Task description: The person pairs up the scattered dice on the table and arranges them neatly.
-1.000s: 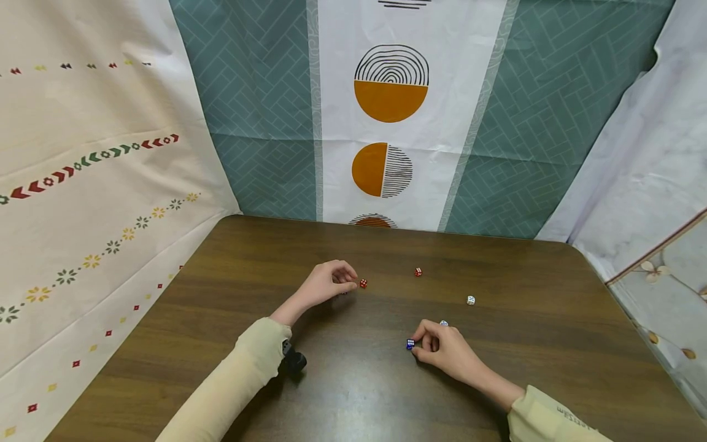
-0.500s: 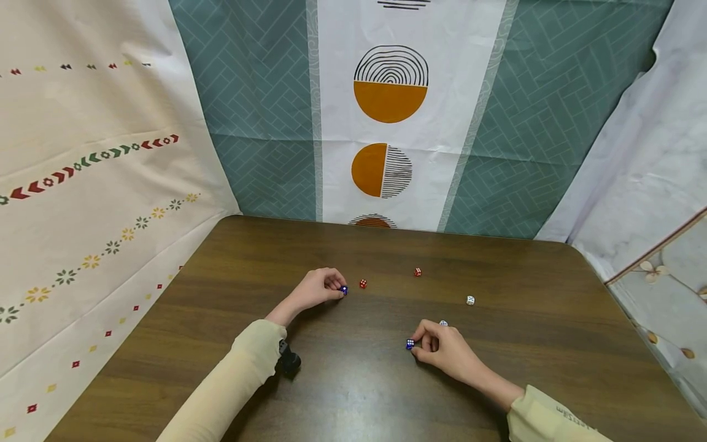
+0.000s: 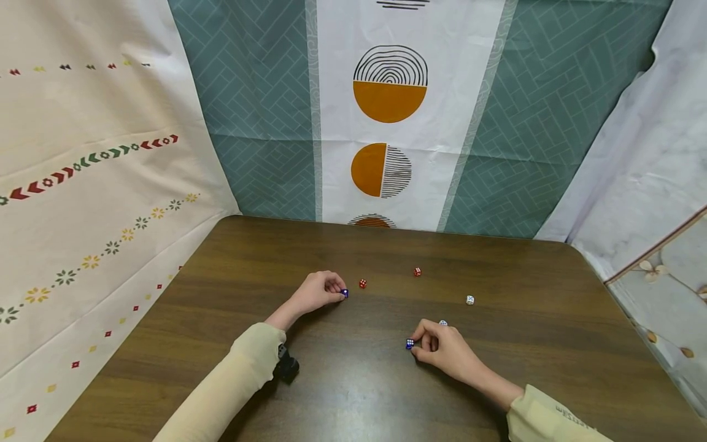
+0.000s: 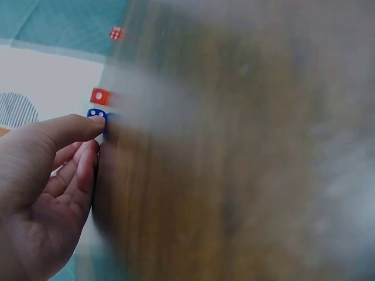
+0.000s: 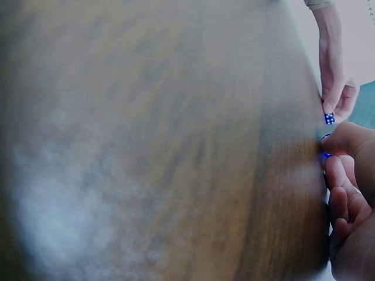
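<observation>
My left hand point(image 3: 316, 293) pinches a blue die point(image 3: 345, 293) with white pips between thumb and fingers, at the left middle of the table. In the left wrist view, the thumb lies over part of this blue die point(image 4: 96, 114). Further right and nearer to me, my right hand point(image 3: 446, 351) holds another blue die point(image 3: 410, 344) at its thumb and fingertips. Most of that die point(image 5: 326, 156) is covered by the thumb in the right wrist view. A red die point(image 3: 363, 283) sits just right of the left hand. Behind the right hand's knuckles, a white die point(image 3: 443, 323) is partly hidden.
Toward the back of the brown wooden table point(image 3: 342, 393) lies a second red die point(image 3: 417, 272). Another white die point(image 3: 470, 300) lies to its right and closer. Patterned cloths hang at the left, back point(image 3: 265, 172) and right edges of the table.
My left hand has drawn back a little to the left, off from beside the red die, and now pinches the blue die that was mostly hidden under it. The right hand keeps its place.
</observation>
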Demonstrator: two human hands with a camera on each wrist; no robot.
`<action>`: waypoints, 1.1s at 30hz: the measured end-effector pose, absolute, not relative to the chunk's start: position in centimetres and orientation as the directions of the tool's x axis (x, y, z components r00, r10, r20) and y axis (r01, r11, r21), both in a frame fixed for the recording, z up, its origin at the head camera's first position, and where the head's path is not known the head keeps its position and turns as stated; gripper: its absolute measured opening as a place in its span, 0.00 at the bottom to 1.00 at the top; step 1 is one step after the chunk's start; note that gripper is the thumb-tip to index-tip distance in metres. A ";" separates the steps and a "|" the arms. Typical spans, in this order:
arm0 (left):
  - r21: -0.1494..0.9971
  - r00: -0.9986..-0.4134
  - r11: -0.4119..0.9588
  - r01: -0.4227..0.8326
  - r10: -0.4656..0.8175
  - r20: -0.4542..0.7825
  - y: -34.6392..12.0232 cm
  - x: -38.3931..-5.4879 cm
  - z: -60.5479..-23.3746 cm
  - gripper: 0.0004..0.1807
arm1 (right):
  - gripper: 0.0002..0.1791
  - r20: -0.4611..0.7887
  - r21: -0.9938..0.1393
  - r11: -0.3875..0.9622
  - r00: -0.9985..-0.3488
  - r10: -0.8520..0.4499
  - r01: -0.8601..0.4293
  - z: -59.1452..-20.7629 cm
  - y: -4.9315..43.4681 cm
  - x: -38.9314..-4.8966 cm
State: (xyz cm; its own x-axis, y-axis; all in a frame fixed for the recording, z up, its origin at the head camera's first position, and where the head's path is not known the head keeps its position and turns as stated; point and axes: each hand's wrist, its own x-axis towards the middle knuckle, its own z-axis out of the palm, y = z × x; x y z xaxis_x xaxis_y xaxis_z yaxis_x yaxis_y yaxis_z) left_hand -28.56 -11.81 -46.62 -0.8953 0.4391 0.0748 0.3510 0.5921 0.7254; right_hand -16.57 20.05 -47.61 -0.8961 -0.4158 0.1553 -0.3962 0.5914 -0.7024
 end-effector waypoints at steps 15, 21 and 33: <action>0.728 -0.860 0.558 0.400 0.504 0.086 -8.6 -25.3 -46.5 0.05 | 0.09 0.151 -0.709 0.587 -0.897 -0.415 -0.390 -47.4 20.0 -16.5; 0.726 -0.843 0.547 0.417 0.531 0.085 -7.4 -24.3 -46.5 0.05 | 0.09 0.148 -0.706 0.591 -0.897 -0.417 -0.391 -47.4 19.9 -16.5; 0.734 -0.819 0.539 0.414 0.573 0.041 -5.6 -22.5 -46.5 0.04 | 0.09 0.157 -0.698 0.595 -0.896 -0.416 -0.399 -47.2 19.8 -16.5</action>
